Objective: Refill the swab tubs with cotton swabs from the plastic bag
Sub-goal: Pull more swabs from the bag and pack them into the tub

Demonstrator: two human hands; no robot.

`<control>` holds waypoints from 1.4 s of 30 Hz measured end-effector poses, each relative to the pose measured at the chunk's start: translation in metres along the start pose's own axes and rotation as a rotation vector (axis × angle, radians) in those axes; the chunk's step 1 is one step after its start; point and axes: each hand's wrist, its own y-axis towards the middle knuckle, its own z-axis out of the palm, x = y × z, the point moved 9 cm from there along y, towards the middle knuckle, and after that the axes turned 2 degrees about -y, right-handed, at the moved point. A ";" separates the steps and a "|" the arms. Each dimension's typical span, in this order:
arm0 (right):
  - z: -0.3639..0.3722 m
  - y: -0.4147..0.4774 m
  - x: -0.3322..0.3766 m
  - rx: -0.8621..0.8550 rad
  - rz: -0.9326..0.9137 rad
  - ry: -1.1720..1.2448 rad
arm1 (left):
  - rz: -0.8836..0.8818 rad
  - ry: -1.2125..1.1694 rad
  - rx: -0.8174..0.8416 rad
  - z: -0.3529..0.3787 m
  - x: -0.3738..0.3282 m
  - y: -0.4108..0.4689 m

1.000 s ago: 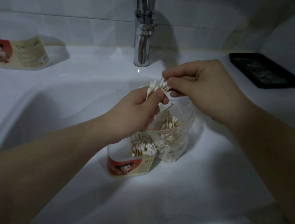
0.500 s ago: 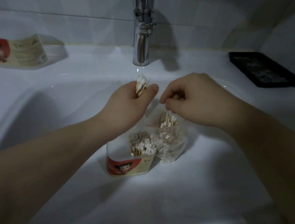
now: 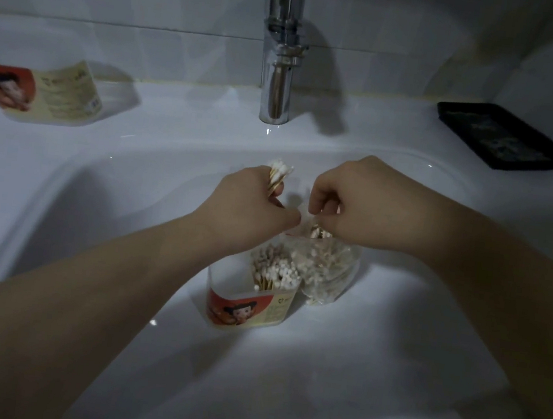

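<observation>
The upper-left tub runs off the frame's left edge. The right hand hides the bag mouth and what it pinches; the left hand hides the stems of its swabs.

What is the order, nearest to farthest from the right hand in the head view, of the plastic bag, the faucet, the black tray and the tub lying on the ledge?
1. Plastic bag: just below the right hand, at its fingertips.
2. Faucet, back left, and black tray, back right: too close to call.
3. Tub lying on its side: far left ledge.
</observation>
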 end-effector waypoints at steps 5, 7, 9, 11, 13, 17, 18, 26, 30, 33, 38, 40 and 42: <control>0.001 -0.003 0.010 0.021 -0.041 -0.052 | 0.128 -0.293 -0.177 -0.018 -0.013 0.001; 0.006 -0.005 0.011 0.047 -0.037 -0.089 | 0.165 -0.292 -0.181 -0.018 -0.016 0.000; 0.013 -0.006 0.014 0.085 -0.048 -0.145 | 0.181 -0.271 -0.154 -0.013 -0.016 -0.001; 0.018 -0.006 0.015 0.114 -0.053 -0.170 | 0.179 -0.256 -0.129 -0.008 -0.015 0.000; 0.020 -0.004 0.013 0.126 -0.048 -0.175 | 0.179 -0.243 -0.119 -0.006 -0.015 0.000; 0.018 -0.002 0.006 0.116 -0.030 -0.131 | 0.192 -0.203 -0.122 -0.007 -0.016 0.000; 0.017 -0.002 0.007 0.104 -0.042 -0.131 | 0.194 -0.202 -0.120 -0.006 -0.016 0.000; 0.005 0.002 0.008 0.032 -0.042 -0.021 | 0.214 -0.194 -0.138 -0.010 -0.018 -0.001; 0.007 -0.002 0.007 0.091 -0.022 0.013 | 0.218 -0.178 -0.164 -0.012 -0.018 0.000; 0.022 -0.007 0.008 0.227 -0.016 -0.057 | 0.228 -0.169 -0.137 -0.007 -0.018 0.000; 0.024 -0.002 0.010 0.159 -0.051 -0.087 | 0.225 -0.158 -0.115 -0.005 -0.018 -0.001; 0.025 0.000 0.012 0.120 -0.079 -0.097 | 0.207 -0.165 -0.110 -0.005 -0.017 -0.001; 0.022 0.001 0.010 0.101 -0.076 -0.064 | 0.200 -0.175 -0.120 -0.007 -0.017 -0.001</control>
